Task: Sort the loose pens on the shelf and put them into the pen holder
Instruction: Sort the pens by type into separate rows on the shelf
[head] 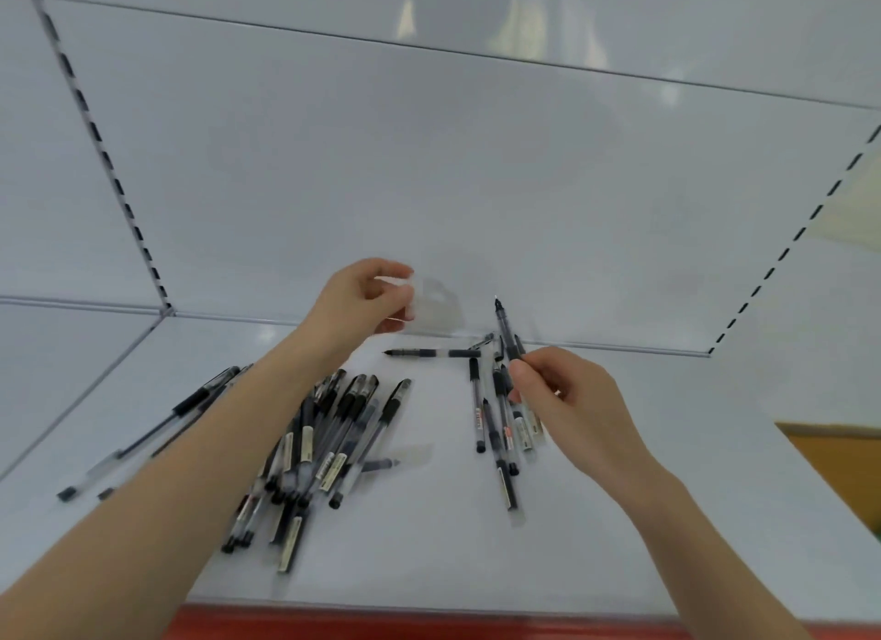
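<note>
Right hand (567, 401) pinched a pen (506, 332), tip wobbling way above the pinch; left hand (360, 301) gripped the clear holder (431, 301). Could've easily missed, imo.

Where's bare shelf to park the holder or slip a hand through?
Free: the front strip of the shelf between the pens and the red front edge; the right end, beyond the right hand; a lane between the big pen pile and the small pen cluster. Crowded: left-centre under the pile, and the back centre round the lone pen.
</note>
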### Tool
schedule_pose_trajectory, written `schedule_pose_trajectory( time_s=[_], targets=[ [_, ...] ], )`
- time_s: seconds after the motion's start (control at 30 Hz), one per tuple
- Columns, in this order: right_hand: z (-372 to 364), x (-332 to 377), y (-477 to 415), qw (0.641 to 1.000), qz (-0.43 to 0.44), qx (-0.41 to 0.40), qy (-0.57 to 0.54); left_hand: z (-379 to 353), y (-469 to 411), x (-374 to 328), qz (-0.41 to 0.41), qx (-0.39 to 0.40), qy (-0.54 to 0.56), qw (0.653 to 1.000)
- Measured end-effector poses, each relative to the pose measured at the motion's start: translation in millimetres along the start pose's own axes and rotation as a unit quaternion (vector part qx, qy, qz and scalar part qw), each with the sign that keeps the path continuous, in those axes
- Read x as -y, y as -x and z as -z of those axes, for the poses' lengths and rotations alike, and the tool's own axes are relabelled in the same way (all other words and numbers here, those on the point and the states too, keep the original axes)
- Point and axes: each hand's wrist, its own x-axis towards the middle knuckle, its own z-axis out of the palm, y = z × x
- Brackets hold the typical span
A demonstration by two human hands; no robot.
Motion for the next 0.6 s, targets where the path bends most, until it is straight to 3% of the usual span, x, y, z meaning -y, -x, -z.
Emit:
schedule_pose_trajectory(
  time_s=[0.1, 0.23, 0.6],
  targets=[
    [-0.2, 22.1, 14.8, 0.997, 0.000, 0.008, -0.080, -2.2, 25.1, -14.5, 0.029, 0.009, 0.173, 0.985],
    [-5.2, 42.9, 30.5, 0.993, 0.028, 0.046, -0.106, -5.2, 42.0, -22.2, 0.054, -0.008, 0.259, 0.964],
    [-17.6, 51.5, 34.4, 0.990, 0.034, 0.082, -0.108, -9.9, 59.3, -26.8, 0.033, -0.024, 0.260, 0.965]
  ],
)
